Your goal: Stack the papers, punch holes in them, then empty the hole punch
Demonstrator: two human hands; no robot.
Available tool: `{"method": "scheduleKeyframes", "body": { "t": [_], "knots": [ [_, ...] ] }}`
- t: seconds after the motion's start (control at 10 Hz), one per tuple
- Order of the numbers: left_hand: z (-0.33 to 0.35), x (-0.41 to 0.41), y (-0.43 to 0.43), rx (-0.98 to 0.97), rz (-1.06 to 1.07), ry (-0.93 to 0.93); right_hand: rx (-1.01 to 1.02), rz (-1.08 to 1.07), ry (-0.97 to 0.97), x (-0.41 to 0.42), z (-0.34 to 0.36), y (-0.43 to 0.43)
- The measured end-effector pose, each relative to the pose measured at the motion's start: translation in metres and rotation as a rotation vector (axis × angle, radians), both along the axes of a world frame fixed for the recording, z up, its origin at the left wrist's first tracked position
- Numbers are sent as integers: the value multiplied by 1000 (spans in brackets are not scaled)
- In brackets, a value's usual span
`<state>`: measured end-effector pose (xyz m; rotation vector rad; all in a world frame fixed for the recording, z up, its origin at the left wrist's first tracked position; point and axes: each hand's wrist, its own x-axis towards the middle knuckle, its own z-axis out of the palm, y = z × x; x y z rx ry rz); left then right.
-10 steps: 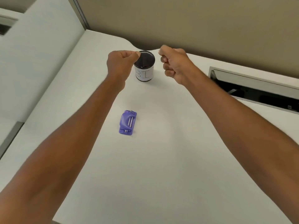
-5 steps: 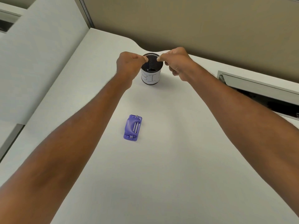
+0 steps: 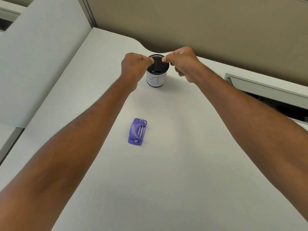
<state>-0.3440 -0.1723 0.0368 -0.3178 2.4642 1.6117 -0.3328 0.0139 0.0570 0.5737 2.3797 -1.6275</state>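
A purple hole punch [image 3: 137,131] lies on the white desk [image 3: 166,172] between my forearms, underside up, with two metal rods showing. Beyond it stands a black mesh cup [image 3: 156,79] with a white label reading "BIN". My left hand [image 3: 133,65] and my right hand [image 3: 181,61] hover just above the cup's rim. Each pinches thumb to forefinger, and the fingertips nearly meet over the opening. A thin see-through piece seems to span between the two pinches, faint against the mesh. No papers are in view.
A beige partition wall [image 3: 200,22] runs behind the desk and a pale panel [image 3: 41,55] closes off the left side. An open cable slot with a grey flap [image 3: 270,97] is set into the desk at the right.
My right hand has moved left to meet my left hand over the cup. Both pinches now sit close together above its opening. The hole punch has not moved.
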Motion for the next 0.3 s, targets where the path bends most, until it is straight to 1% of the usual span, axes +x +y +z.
{"method": "scheduleKeyframes", "body": {
  "t": [0.1, 0.3],
  "knots": [
    [2, 3, -1, 6, 10, 3, -12, 2, 16, 4, 2, -1],
    [16, 20, 7, 39, 32, 56, -150, -95, 50, 18, 5, 6]
  ]
}}
